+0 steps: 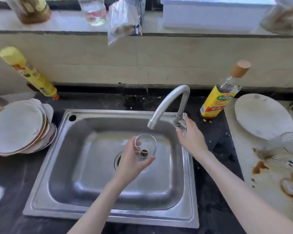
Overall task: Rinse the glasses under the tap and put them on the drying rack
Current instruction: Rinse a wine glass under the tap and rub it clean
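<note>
We observe the left hand [130, 162] grasping a clear glass [145, 149] over the middle of the steel sink [46, 166], fingers and thumb wrapped round its bowl; the glass is held mouth-up just below the tap [167, 105] spout, with a brown residue at its bottom. No water is seen running. The right hand [190, 137] rests on the tap's base handle at the sink's 2 o'clock corner, fingers curled about it. At 9 o'clock from the sink we note a stack of plates [19, 127]; at 10 o'clock, a leaning yellow bottle [30, 73]. At 1 o'clock stands a yellow-labelled bottle [222, 97], and at 3 o'clock a pale plate [262, 115] beside blurred glassware [284, 144] and brown stains.
</note>
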Tool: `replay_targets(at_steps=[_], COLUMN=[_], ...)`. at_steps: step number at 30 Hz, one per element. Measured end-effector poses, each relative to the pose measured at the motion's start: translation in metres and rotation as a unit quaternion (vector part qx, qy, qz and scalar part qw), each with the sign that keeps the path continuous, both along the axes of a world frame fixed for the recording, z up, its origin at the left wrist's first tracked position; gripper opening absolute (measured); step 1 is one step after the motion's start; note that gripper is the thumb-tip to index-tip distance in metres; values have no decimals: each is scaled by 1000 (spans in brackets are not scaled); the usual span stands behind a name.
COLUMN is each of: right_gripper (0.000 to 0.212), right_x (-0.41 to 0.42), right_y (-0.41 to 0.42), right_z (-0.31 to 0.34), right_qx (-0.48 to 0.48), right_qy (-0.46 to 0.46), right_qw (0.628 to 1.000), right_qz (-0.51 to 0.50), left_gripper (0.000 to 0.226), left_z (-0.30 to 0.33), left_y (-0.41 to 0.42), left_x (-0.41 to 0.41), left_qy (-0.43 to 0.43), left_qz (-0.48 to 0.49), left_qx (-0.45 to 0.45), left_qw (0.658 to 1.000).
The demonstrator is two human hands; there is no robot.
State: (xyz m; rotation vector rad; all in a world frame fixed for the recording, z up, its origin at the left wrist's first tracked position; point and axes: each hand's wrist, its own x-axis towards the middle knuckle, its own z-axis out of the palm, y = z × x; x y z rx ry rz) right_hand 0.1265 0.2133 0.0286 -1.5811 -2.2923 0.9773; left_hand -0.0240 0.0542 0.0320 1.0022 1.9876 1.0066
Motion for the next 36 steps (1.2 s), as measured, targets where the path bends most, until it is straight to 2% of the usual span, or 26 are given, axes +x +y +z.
replay_targets(at_steps=[6,10,14,18,24,27,29,32,34,36], right_gripper=[61,58,58,55,59,59,56,47,41,30], right_x=[10,11,11,7,6,7,5,-1,-9,-20], right_y=[-6,-6,-18,-25,-26,-26,-31,-51,-68,-78], right_z=[-15,-35,-64,-83,-89,-87,-81,-68,-60,-56], right_qx=[81,146,203,253,237,216,196,163,46,-120], right_qy=[-7,-6,-88,-154,-178,-173,-142,-50,26,104], right_qw=[995,987,964,941,941,945,957,973,993,987], right_qz=[49,72,148,163,167,172,161,156,109,16], left_gripper=[75,75,64,63,74,70,65,40,30,33], left_z=[-33,-49,-56,-59,-63,-63,-62,-62,-66,-70], left_y=[-2,1,5,1,-10,-11,-9,-5,-3,0], left_x=[13,17,17,16,13,10,6,1,-2,-6], left_qy=[-107,-143,-150,-136,-136,-153,-224,-380,-475,-547], left_qz=[78,112,108,100,119,137,150,177,200,234], left_qx=[-12,6,14,14,-12,-52,-69,-96,-112,-121], left_qw=[991,983,983,986,983,977,960,903,850,795])
